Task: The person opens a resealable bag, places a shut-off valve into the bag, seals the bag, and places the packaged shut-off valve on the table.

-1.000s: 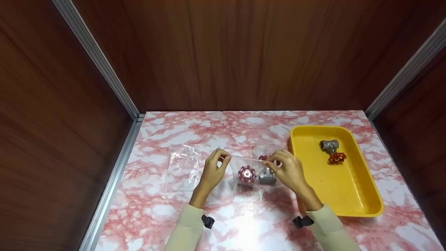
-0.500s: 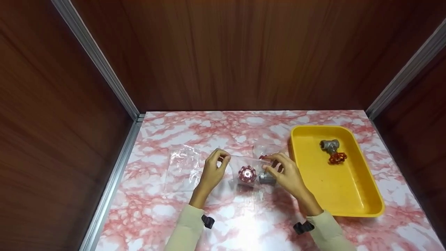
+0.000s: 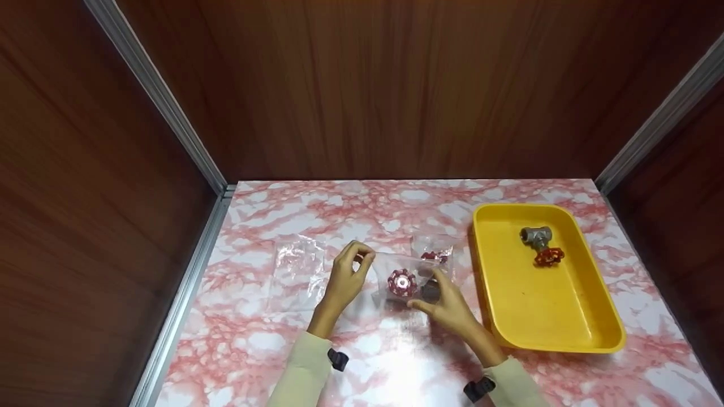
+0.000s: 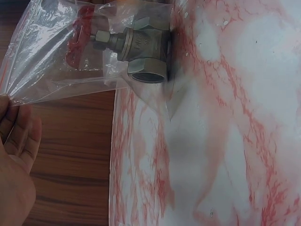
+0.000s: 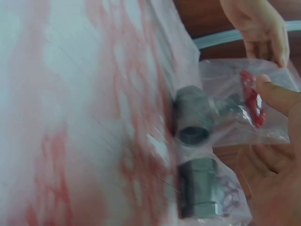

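Note:
A clear zip bag (image 3: 390, 267) stands on the table with a gate valve (image 4: 146, 44) upright inside it; the valve's red handwheel (image 3: 402, 282) faces up. My left hand (image 3: 348, 274) pinches the bag's top left corner between thumb and fingers. At the bag's right side, my right hand (image 3: 452, 308) has its thumb and fingers spread apart. In the right wrist view that thumb (image 5: 277, 96) is close to the handwheel; whether it touches the plastic I cannot tell. Behind the right hand lies a second bagged valve (image 5: 200, 188), partly hidden in the head view.
A yellow tray (image 3: 551, 308) stands at the right, holding an unbagged valve (image 3: 541, 244) with a red handwheel. A flat clear bag (image 3: 297, 271) lies left of the left hand. Wood-look panels (image 3: 362, 90) surround the marbled table (image 3: 350, 209).
My right hand has let go of the bag's top right corner and moved down and left beside the bag, its fingers spreading. My left hand has kept its pinch in place.

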### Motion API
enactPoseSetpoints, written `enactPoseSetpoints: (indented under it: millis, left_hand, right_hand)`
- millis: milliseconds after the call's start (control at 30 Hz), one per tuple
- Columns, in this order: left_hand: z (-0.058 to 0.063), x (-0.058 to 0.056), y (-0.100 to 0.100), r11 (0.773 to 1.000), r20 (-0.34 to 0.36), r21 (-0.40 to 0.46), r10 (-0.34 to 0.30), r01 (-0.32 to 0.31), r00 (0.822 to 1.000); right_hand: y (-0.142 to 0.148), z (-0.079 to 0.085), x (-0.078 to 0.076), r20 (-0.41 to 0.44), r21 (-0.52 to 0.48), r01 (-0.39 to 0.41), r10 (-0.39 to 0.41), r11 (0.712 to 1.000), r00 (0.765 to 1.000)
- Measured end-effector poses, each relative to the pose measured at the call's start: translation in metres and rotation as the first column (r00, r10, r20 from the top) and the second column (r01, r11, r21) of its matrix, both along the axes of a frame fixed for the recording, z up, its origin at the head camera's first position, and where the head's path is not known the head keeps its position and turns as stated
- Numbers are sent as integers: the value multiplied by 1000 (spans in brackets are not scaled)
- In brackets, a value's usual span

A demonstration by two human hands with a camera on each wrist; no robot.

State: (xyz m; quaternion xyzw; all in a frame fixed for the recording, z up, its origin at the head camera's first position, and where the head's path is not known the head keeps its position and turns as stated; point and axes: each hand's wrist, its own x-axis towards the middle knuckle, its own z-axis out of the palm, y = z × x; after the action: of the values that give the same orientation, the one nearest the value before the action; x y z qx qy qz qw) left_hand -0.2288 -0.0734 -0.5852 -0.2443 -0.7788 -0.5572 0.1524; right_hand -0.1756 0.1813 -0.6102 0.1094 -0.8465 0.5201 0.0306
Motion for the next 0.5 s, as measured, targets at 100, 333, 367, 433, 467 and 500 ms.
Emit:
enactPoseSetpoints:
  millis: [100,333,367,433,467,500]
  left_hand:
    - [-1,0,0,1000,4,8,6,-6,1000]
    - [-1,-1,0,1000,-4,24,17,-17,1000]
    - [-1,-1,0,1000,-5,23,17,-17,1000]
    - [-1,0,0,1000,-6,24,18,-17,1000]
    - [-1,0,0,1000,-4,26,17,-16,1000]
    - [-1,0,0,999,-2,29,16,-16,1000]
  right_hand:
    - [-4,-6,2,-23,-11,-10,10,1000,1000]
    - [-9,-12,3,-81,-19,5,-7,1000,997]
    - [-10,-12,3,-68,-34,2,-4,999,998]
    - [-10,-12,3,-42,-60,-3,0,998,999]
    - [-11,-12,3,-32,-72,-7,4,997,999]
    - [-11,-13,3,-28,-80,-10,8,997,1000]
